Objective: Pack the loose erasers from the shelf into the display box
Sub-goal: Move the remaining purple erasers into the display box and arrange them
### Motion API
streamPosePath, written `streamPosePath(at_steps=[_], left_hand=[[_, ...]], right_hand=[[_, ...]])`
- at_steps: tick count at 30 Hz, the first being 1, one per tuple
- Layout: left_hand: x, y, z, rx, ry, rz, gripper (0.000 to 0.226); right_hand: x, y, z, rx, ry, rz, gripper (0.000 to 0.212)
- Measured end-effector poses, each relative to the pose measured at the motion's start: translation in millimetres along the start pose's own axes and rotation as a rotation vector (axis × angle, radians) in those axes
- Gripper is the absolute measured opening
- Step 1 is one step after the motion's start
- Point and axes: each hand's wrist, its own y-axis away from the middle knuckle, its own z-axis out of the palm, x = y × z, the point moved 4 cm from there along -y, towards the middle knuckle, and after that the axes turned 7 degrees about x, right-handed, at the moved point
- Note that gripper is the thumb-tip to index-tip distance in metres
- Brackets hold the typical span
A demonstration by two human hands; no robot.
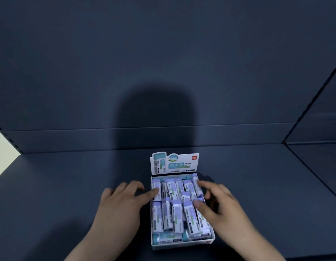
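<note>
While R grip pinches eraser, L grip touches box.

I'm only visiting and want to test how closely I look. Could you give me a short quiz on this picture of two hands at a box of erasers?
1. True or false: the display box is empty.
2. The forefinger of the left hand touches: A) an eraser in the back row; B) an eraser in the front row; C) nothing at all.
3. Which hand's thumb rests on an eraser near the box's right side?

Key
1. False: it is packed with erasers in two rows.
2. A.
3. The right hand.
</note>
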Motion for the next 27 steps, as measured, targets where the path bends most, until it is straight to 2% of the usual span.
streamPosePath(at_steps=[5, 8, 10, 12, 17, 20, 24, 27], left_hand=[[-1, 1, 2, -0.033, 0.050, -0.012, 0.071], [-4, 1, 3, -0.068, 0.083, -0.039, 0.085], [-5, 1, 2, -0.080, 0.094, -0.058, 0.087], [-5, -1, 2, -0.070, 0.093, -0.057, 0.083], [0, -12, -5, -0.031, 0.103, -0.068, 0.051], [9, -23, -8, -0.041, 0.061, 0.011, 0.057], [20, -33, -7, -0.159, 0.003, 0.062, 0.067], [25, -37, -4, -0.259, -0.022, 0.062, 0.059]], right_hand=[[2, 0, 1, 0.006, -0.015, 0.000, 0.043], [3, 1, 0, 0.000, -0.034, 0.009, 0.043], [2, 2, 0, -0.007, -0.041, 0.009, 0.043], [2, 2, -1, -0.001, -0.037, -0.001, 0.043], [3, 3, -1, -0.016, -0.022, -0.004, 0.043], [2, 4, -3, -0.030, -0.021, 0.003, 0.042], [1, 4, -4, -0.039, -0.023, 0.006, 0.042], [0, 4, -4, -0.043, -0.023, 0.008, 0.043]])
